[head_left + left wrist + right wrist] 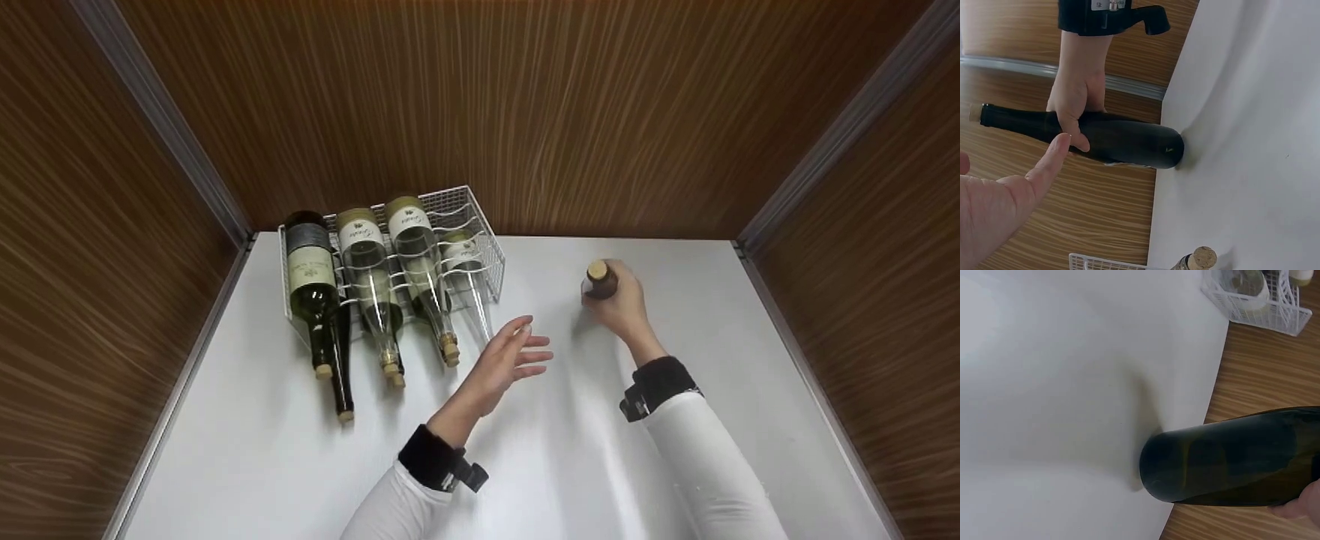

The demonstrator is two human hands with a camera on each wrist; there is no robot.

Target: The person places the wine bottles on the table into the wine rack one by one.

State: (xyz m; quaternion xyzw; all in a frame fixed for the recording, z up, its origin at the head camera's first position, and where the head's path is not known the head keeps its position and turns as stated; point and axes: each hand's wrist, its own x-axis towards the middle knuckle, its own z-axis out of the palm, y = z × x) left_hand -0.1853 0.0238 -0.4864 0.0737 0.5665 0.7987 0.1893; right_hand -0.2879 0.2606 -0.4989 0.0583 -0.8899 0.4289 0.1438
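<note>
A dark wine bottle (600, 280) with a cork in its neck stands upright toward the back right of the white table. My right hand (627, 306) grips it around the body near the neck, thumb and fingers wrapped about the glass. In the right wrist view the lower part of the bottle (1230, 458) meets the tabletop. My left hand (496, 369) hovers with fingers spread in front of the rack's right end, holding nothing. From the left wrist, its extended finger overlaps the bottle (1134, 140) in the view.
A white wire rack (496, 270) at the back left holds several corked bottles in two layers, necks toward me. A dark green bottle (311, 274) lies on top at the left, beside clear bottles (366, 262). Wood-grain panels (600, 112) enclose the table (247, 465) at the back and sides.
</note>
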